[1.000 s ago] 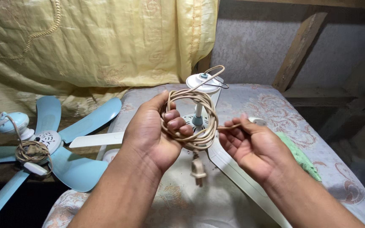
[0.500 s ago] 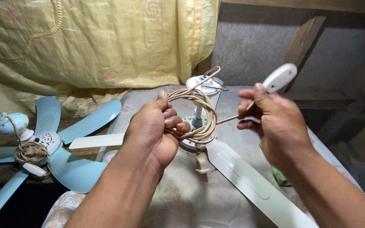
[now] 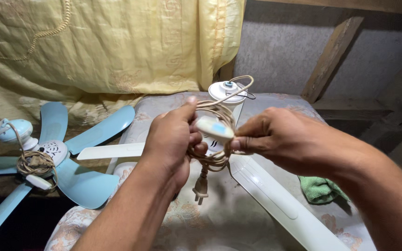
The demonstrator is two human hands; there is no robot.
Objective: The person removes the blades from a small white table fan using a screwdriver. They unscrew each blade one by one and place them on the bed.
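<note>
Over the white fan (image 3: 257,186) lying on the patterned cushion (image 3: 378,232), the right hand (image 3: 280,139) has swung in from out at the side, carrying the small white switch (image 3: 215,128) across to the coil, so the winding looks near its end. The left hand (image 3: 173,139) is closed around the coiled cord (image 3: 217,155), the right pinches the switch just against it, and the plug (image 3: 200,188) dangles below.

Dim, warm light falls from above and in front, brightest on the yellow curtain (image 3: 108,46). Lower left corner sinks into near black. Soft shadows pool under the forearms. Slight wide-angle stretch at the edges; focus holds sharp, no glare.
</note>
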